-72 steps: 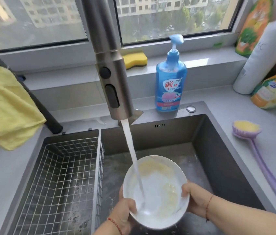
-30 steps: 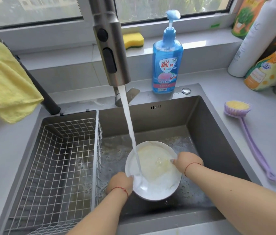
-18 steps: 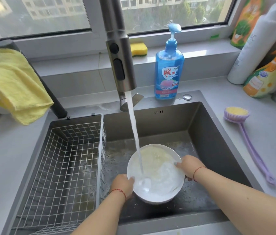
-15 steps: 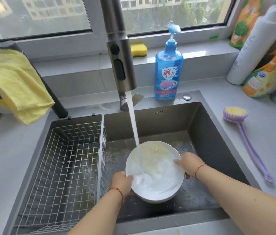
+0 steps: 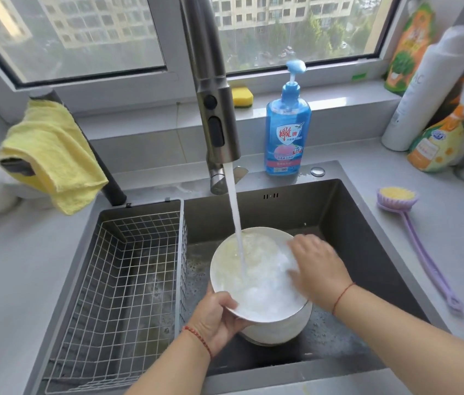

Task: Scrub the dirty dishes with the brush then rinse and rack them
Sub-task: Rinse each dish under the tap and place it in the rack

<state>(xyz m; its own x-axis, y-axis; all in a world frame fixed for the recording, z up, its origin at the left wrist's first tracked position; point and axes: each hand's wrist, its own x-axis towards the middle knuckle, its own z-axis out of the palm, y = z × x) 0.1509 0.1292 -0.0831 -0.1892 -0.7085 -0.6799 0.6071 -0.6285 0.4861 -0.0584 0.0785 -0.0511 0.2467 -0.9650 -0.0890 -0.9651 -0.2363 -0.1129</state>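
Note:
A white plate (image 5: 253, 269) is held tilted over the dark sink (image 5: 347, 223), under running water from the faucet (image 5: 216, 115). My left hand (image 5: 216, 317) grips the plate's near-left rim. My right hand (image 5: 316, 269) lies flat on the plate's right side, fingers spread on its wet face. Beneath the plate sits a white bowl (image 5: 276, 329), mostly hidden. The purple brush (image 5: 413, 223) with yellow bristles lies on the counter to the right of the sink, untouched. A white wire rack (image 5: 122, 280) fills the sink's left part.
A blue soap bottle (image 5: 287, 132) stands behind the sink. A yellow sponge (image 5: 242, 96) rests on the windowsill. A yellow cloth (image 5: 51, 149) hangs at the left. Several bottles (image 5: 430, 109) crowd the back right corner.
My right hand has moved from the plate's right rim onto its face. The plate is raised and tilted more, and the bowl beneath it shows.

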